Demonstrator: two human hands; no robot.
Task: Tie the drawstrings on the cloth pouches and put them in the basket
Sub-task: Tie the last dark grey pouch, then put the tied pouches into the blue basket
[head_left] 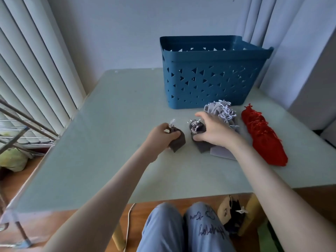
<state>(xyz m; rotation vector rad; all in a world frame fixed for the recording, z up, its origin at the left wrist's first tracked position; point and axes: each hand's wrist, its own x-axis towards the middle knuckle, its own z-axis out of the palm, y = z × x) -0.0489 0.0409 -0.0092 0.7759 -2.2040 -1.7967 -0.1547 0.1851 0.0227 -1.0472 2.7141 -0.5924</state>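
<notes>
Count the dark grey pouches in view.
2. The left pouch is gripped by the left hand; the right pouch sits beside it, gripped by the right hand. More may lie stacked under that hand, hidden.

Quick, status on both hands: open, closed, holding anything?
Left hand: closed, gripping a dark pouch.
Right hand: closed, thumb and fingers curled round a second dark pouch.

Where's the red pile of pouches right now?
Head view: the red pouches lie on the table's right side, just right of the light grey pouch pile and near the blue basket's front right corner.
</notes>
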